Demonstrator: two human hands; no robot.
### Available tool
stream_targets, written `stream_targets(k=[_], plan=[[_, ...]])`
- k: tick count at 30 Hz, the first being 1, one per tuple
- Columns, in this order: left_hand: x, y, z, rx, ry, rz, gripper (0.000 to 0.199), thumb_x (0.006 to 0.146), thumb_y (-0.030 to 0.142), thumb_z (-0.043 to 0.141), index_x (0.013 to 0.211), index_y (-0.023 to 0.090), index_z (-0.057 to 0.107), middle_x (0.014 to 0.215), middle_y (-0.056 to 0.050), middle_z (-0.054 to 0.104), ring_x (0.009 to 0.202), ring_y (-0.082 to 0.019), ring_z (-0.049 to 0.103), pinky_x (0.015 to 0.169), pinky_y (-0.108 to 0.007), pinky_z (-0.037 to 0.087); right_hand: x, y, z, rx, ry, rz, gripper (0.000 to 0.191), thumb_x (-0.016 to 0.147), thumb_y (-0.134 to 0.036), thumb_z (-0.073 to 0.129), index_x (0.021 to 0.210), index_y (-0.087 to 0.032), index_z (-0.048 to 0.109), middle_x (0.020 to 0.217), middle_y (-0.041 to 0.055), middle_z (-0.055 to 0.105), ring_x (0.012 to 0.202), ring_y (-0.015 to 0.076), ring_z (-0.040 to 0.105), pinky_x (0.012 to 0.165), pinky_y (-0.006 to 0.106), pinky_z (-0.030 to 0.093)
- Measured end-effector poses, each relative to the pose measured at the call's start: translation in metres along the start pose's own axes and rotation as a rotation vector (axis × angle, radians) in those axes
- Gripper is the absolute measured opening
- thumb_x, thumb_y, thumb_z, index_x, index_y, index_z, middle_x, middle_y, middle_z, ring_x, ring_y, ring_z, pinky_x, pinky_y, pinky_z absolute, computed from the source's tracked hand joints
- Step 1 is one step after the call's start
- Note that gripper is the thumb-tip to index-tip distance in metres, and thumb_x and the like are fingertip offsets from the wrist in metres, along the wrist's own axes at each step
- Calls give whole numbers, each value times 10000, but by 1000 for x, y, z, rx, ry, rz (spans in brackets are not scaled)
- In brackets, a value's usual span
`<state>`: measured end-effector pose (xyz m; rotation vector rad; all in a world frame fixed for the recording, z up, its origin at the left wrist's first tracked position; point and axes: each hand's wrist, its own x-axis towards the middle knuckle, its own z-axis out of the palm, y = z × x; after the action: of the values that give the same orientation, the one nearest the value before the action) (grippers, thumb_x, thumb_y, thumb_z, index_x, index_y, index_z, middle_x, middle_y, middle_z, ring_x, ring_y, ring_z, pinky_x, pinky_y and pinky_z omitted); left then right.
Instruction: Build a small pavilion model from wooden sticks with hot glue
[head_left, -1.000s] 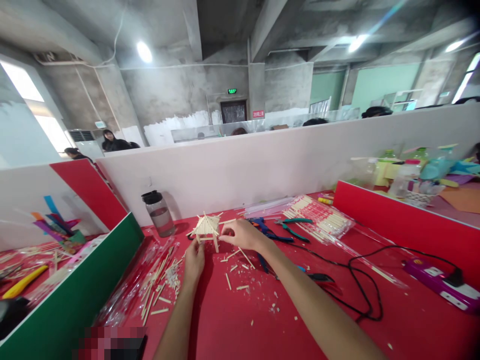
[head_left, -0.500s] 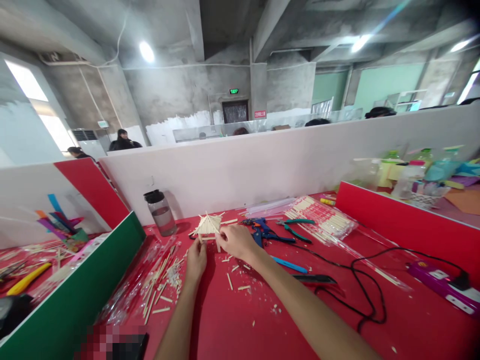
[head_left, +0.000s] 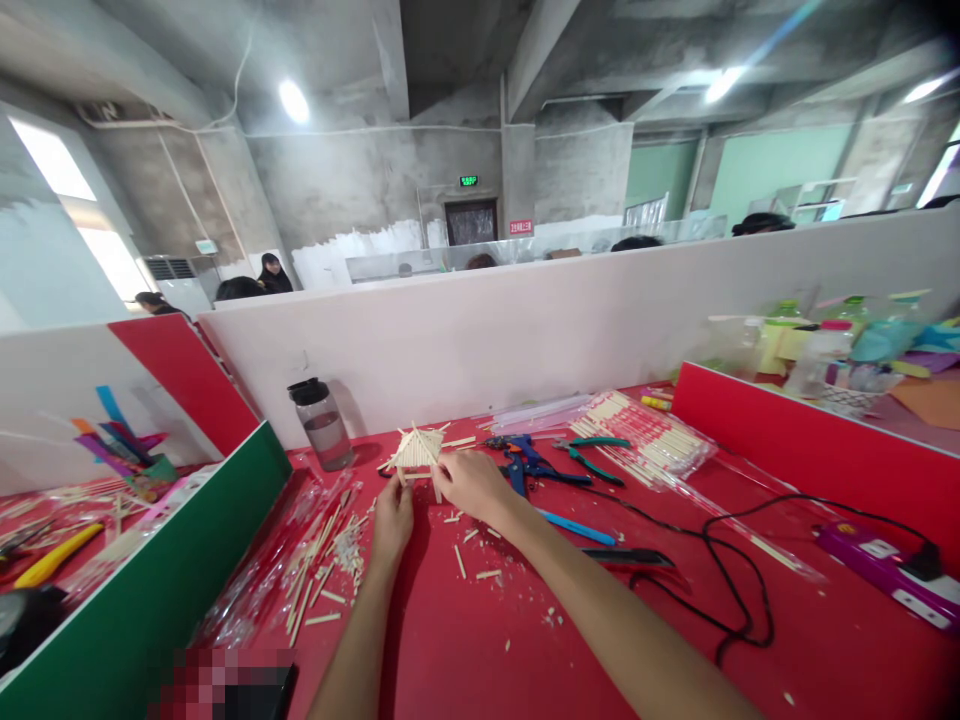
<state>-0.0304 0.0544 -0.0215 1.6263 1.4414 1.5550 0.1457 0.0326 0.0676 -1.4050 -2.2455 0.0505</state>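
Note:
A small pavilion of pale wooden sticks (head_left: 418, 450), with a peaked roof on legs, stands upright on the red table (head_left: 450, 640). My left hand (head_left: 393, 515) is closed at its lower left, fingertips on a leg. From the right, my right hand (head_left: 466, 483) pinches the right side of the model, just below the roof's edge. Both hands partly cover the legs. Short cut sticks (head_left: 460, 562) lie in front of the model, and longer loose sticks (head_left: 304, 590) are to the left of my left hand.
Behind the model is a white partition (head_left: 480, 350), with a water bottle (head_left: 322, 425) at left. Blue glue gun (head_left: 517, 465), green-handled pliers (head_left: 596, 460), bagged sticks (head_left: 645, 435), a cutter (head_left: 630, 557), black cable and purple power strip (head_left: 885, 570) lie at right. A green divider (head_left: 165, 570) stands left.
Both hands and the stick model look almost unchanged. In the far left background, beyond the partition, a person's head has shifted and another person has come into view.

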Motion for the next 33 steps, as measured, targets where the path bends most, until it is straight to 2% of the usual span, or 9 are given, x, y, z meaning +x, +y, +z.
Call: stream_targets(k=[7, 14, 19, 23, 26, 33], plan=[[1, 1, 1, -60, -20, 1, 425, 825, 500, 556, 967, 124, 696, 842, -84, 722, 827, -250, 650, 793, -342, 484, 0, 7, -2, 71, -20, -45, 268, 886, -447, 585, 786, -223, 694, 748, 37, 727, 723, 182, 660, 645, 240, 389], [1, 1, 0, -70, -10, -19, 379, 809, 440, 571, 970, 124, 703, 770, -68, 716, 839, -259, 655, 801, -354, 490, 1, 14, -10, 94, -29, -117, 194, 845, -382, 641, 758, -217, 697, 738, 23, 710, 680, 165, 628, 603, 234, 360], [0, 4, 0, -67, 0, -34, 341, 813, 421, 573, 936, 135, 711, 746, -59, 714, 829, -260, 658, 793, -358, 499, 0, 13, -14, 174, -16, -184, 94, 832, -293, 677, 891, -220, 681, 793, -4, 704, 714, 143, 624, 623, 220, 354], [1, 3, 0, -66, -1, -25, 365, 821, 453, 579, 932, 131, 712, 752, -64, 716, 830, -263, 659, 795, -358, 500, -1, 12, -12, 200, 0, -239, 158, 837, -263, 677, 986, -226, 641, 807, -20, 696, 736, 138, 627, 636, 219, 358], [1, 2, -1, -50, -19, -23, 390, 814, 474, 595, 940, 127, 720, 755, -61, 719, 805, -261, 656, 768, -347, 498, 0, 16, -8, 158, 13, -177, 200, 843, -303, 680, 1015, -222, 616, 823, -5, 697, 756, 154, 639, 656, 231, 373], [-2, 2, 4, -52, -192, -20, 355, 793, 450, 637, 926, 141, 751, 824, -45, 758, 777, -246, 675, 741, -321, 503, 6, 47, -8, 191, 36, 20, 299, 805, -330, 726, 1031, -219, 565, 804, -6, 712, 751, 171, 660, 643, 240, 381]])
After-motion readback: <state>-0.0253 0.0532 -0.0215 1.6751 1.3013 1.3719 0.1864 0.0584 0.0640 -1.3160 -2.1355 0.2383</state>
